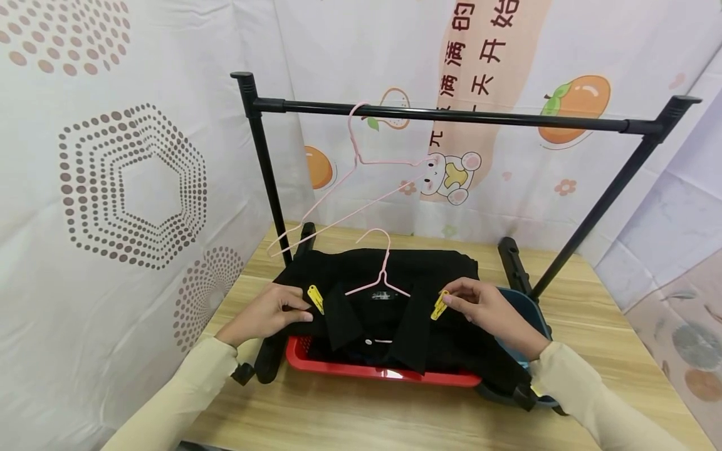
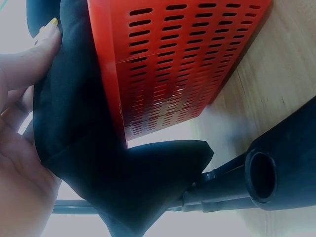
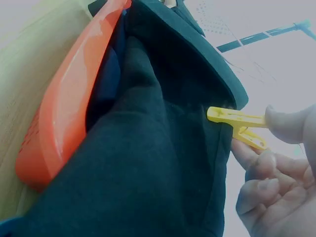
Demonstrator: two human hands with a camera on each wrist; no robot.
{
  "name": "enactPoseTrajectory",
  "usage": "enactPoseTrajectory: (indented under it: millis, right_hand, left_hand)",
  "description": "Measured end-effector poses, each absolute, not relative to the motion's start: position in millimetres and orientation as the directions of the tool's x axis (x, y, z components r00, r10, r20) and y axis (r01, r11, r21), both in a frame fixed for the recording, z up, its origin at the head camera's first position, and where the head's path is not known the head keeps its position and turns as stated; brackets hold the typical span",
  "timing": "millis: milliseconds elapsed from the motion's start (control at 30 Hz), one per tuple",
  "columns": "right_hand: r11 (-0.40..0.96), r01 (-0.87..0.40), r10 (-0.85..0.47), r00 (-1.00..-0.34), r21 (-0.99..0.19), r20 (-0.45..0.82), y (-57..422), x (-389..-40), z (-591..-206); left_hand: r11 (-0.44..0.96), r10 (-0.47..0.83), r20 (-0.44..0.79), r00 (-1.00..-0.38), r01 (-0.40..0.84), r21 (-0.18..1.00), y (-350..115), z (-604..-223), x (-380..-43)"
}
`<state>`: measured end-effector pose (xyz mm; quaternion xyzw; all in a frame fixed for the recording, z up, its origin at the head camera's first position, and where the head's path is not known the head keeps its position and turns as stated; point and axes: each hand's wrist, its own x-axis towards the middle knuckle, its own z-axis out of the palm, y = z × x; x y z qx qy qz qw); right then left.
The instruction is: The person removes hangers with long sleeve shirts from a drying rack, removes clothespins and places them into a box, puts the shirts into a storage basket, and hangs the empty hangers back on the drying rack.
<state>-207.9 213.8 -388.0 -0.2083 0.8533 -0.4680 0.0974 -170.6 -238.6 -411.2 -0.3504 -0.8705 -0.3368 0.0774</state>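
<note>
A black collared shirt (image 1: 361, 263) lies over a red basket (image 1: 383, 371), with a pink hanger (image 1: 384, 275) at its collar. Yellow clothespins sit on both sides: a left clothespin (image 1: 316, 299) and a right clothespin (image 1: 438, 307). My right hand (image 1: 479, 307) pinches the right clothespin between thumb and fingers; its jaws are on the shirt's edge in the right wrist view. My left hand (image 1: 276, 313) is beside the left clothespin, its thumb (image 2: 37, 61) extended along the black cloth (image 2: 79, 113). Some left fingers are hidden behind that cloth.
A black rack's bar (image 1: 479, 116) spans above the shirt, with an empty pink hanger (image 1: 356, 160) hooked on it. A blue basket (image 1: 527, 313) stands right of the red one on the wooden table (image 1: 361, 413). Printed curtains (image 1: 350, 44) hang behind.
</note>
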Motion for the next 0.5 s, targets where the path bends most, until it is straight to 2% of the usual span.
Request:
enactPoseTrajectory:
  millis: [267,500]
  right_hand:
    - [0.463,-0.428,-0.442,-0.871,-0.776,0.216,207.2,-204.9,-391.4]
    - [0.46,-0.46,-0.401,-0.871,-0.76,0.284,204.9,-202.9,-391.9]
  left_hand:
    - [0.503,0.566,0.388,-0.728,0.677,0.536,-239.3,-416.5,-171.9]
    - [0.5,0.567,0.388,-0.727,0.678,0.539,-238.5,-415.3,-171.1]
